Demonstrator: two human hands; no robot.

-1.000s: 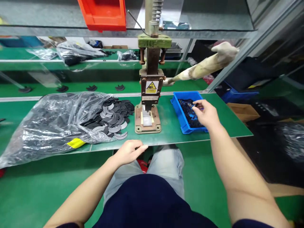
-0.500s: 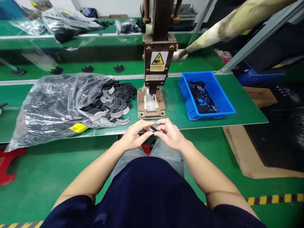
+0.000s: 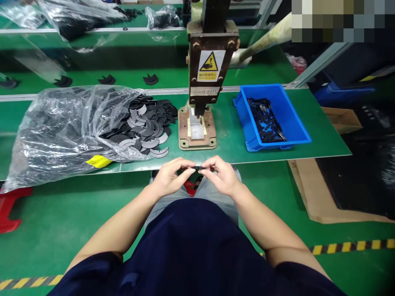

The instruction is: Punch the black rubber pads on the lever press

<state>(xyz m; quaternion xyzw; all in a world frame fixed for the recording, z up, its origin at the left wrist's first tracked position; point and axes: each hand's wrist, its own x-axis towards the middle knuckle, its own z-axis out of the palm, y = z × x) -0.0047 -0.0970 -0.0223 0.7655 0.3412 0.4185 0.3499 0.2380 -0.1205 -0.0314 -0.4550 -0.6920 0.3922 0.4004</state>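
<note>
Just off the bench's front edge, a small black plastic part (image 3: pixel 199 167) is pinched between both hands. My left hand (image 3: pixel 173 176) grips its left end with thumb and fingertips, and my right hand (image 3: pixel 221 174) grips the right end. The fingers cover most of it, so its full shape is hidden. Straight ahead stands a hand press (image 3: pixel 205 61) with a warning label, its ram over a base plate (image 3: pixel 183 139). Left of the press, curved black and grey plastic pieces (image 3: pixel 151 131) spill from a clear plastic bag (image 3: pixel 58 127).
A blue bin (image 3: pixel 296 127) holding small black parts stands right of the press. The press's long lever (image 3: pixel 268 39) reaches up to the right. Several curved pieces (image 3: pixel 150 79) sit in a row on the ledge behind. Cardboard (image 3: pixel 311 201) lies at the lower right.
The black part has turned from slanted to nearly level between my fingers. My hands stay close to the same spot; the camera view has tipped slightly downward.
</note>
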